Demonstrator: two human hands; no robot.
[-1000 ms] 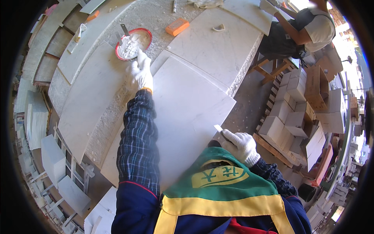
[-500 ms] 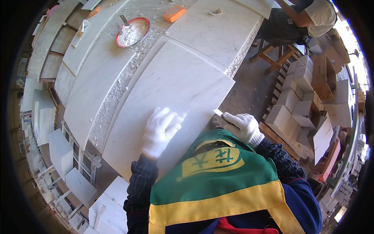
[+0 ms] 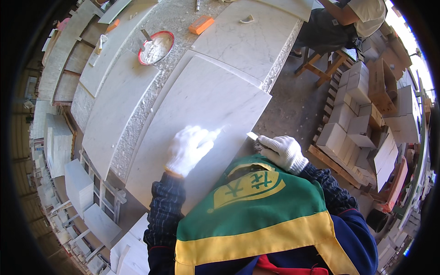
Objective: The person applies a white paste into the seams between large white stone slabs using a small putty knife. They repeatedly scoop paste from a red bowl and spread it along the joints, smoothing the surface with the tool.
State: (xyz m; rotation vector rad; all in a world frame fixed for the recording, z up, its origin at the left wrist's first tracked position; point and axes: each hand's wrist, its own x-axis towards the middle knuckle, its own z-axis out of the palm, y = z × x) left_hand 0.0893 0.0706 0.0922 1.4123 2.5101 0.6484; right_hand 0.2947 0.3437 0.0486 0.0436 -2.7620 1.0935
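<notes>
My left hand (image 3: 190,149), in a white knit glove, lies on a white marble slab (image 3: 201,91) with grey veins. Its index finger reaches toward a small pale mark (image 3: 223,129) on the surface, and the thumb stands apart from it. Past the slab's right edge, my right hand (image 3: 285,152), also gloved, is closed on a small putty knife. The putty knife's pale flat blade (image 3: 252,136) points toward the slab; its handle is mostly hidden by the fingers. I see nothing held in the left hand.
A red-rimmed bowl (image 3: 156,48) of white paste holds upright scrapers. Near it lie an orange block (image 3: 200,24) and more slabs (image 3: 120,101). A curved white piece (image 3: 247,19) rests on the far slab. At far right, a person (image 3: 343,23) sits by stacked white cartons (image 3: 341,114).
The whole view has shifted and turned slightly. Both hands stay in nearly the same places over and beside the slab, and the right hand keeps its hold on the putty knife.
</notes>
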